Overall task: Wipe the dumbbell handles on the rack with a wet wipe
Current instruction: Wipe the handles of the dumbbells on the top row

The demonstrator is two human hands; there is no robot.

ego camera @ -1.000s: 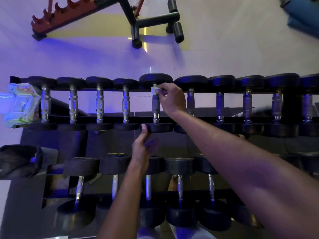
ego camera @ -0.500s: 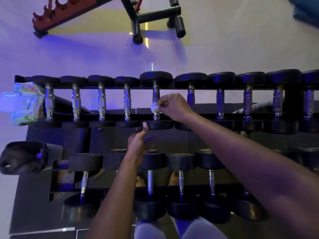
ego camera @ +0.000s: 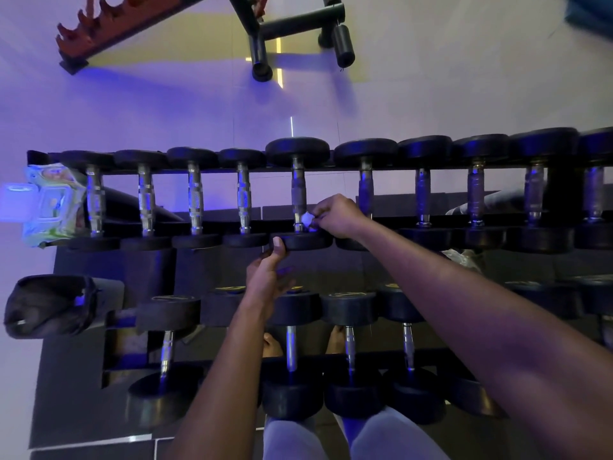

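Note:
A two-tier rack [ego camera: 212, 171] holds black dumbbells with chrome handles. My right hand [ego camera: 338, 217] pinches a small white wet wipe [ego camera: 306, 220] against the near end of the handle [ego camera: 298, 194] of a top-row dumbbell near the middle. My left hand [ego camera: 268, 273] holds the near weight head [ego camera: 305, 242] of that same dumbbell, thumb on its left edge and fingers under it. Other top-row handles stand to either side, untouched.
A green pack of wet wipes [ego camera: 49, 200] with its lid open sits at the rack's left end. A dark bag [ego camera: 49, 305] lies at the lower tier's left. A bench frame [ego camera: 298, 24] stands on the floor beyond the rack. My legs show below.
My right hand has slid the wipe down the handle from its far end to its near end. My left hand has stayed on the near weight head.

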